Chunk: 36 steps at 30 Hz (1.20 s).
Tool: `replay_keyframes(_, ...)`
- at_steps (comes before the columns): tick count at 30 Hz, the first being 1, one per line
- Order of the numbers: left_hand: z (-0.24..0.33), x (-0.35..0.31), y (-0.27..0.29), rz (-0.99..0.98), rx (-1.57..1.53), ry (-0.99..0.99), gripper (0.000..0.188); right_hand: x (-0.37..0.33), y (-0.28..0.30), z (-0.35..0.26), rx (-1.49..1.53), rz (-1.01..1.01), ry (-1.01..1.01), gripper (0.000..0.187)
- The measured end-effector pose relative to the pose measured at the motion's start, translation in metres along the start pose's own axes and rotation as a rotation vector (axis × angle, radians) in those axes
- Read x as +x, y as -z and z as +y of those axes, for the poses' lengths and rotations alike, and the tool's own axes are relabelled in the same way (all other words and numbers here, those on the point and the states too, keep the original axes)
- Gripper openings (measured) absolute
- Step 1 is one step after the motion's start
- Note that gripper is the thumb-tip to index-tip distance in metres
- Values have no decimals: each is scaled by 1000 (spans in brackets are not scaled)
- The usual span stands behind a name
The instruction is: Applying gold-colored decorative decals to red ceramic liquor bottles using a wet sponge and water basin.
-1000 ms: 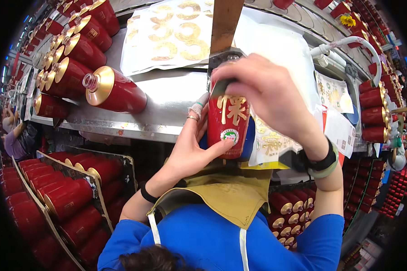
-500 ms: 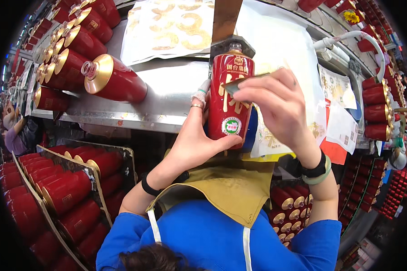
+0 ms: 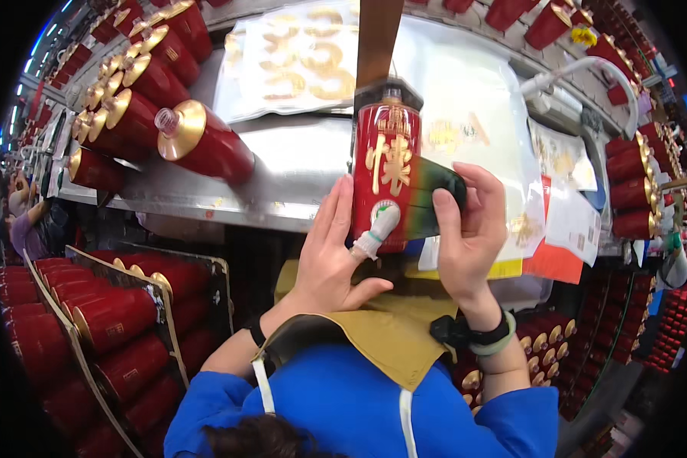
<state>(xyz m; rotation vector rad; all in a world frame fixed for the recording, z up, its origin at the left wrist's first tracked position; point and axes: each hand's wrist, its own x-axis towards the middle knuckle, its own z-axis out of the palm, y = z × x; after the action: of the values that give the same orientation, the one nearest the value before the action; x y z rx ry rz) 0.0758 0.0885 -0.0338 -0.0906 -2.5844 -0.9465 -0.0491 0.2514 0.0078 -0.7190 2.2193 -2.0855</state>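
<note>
A dark red bottle (image 3: 387,168) with gold characters and a clear neck lies on its back in front of me, neck pointing away. My left hand (image 3: 330,248) is open beside it: outstretched fingers rest along the bottle's left side, and one finger in a white finger cot (image 3: 385,223) presses over the round green-and-white label. The thumb stands off the bottle. My right hand (image 3: 477,229) is closed on a flexible dark green scraper (image 3: 433,200), pinched between thumb and fingers. The scraper's left edge lies against the bottle's right side, beside the gold characters.
Left on the metal bench, another red bottle (image 3: 206,143) with a gold shoulder stands near a cluster of similar ones. Sheets of gold decals (image 3: 301,53) lie behind. White sheets (image 3: 473,99) cover the right side, near a bent white pipe (image 3: 588,65). Crates of bottles (image 3: 122,320) flank me below.
My right hand moved down and right, bringing the scraper from across the characters to the bottle's right side. My left hand slid lower, and its covered finger came onto the label.
</note>
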Motion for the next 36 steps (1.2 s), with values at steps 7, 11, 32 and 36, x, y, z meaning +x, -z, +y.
replay_keyframes(7,-23,38,16,45,-14,49,86,30,-23,10,-89,-34,-55,22)
replay_keyframes(11,-30,44,17,61,16,-26,86,30,-8,24,-26,-63,-205,23)
replay_keyframes(32,-20,29,-10,95,-910,316,78,-11,18,20,-42,115,-110,23)
replay_keyframes(36,-13,23,-12,-33,-676,285,72,-25,-1,12,-119,-43,-94,23)
